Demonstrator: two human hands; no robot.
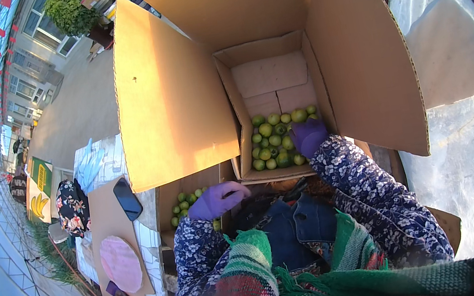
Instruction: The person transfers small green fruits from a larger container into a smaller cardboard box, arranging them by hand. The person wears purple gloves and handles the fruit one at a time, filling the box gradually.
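A tall cardboard box (285,170) stands before me with its flaps raised, and a layer of round green fruits (265,130) covers the near part of its floor. My right hand (309,137), in a purple glove, reaches inside at the right wall and touches the fruits; its fingertips are hidden, so I cannot tell whether it grips one. Also gloved in purple, my left hand (218,199) hovers with curved fingers outside the near left corner, over a second cardboard box (187,184) holding more green fruits (184,205). No fruit shows in the left hand.
To the left, a table carries a cardboard sheet (104,206), a smartphone (128,199), a round pink pad (121,264) and blue gloves (91,164). A banana carton (40,190) stands beyond. The box's large side flaps (366,53) spread wide around the opening. A potted plant (69,12) is farther back.
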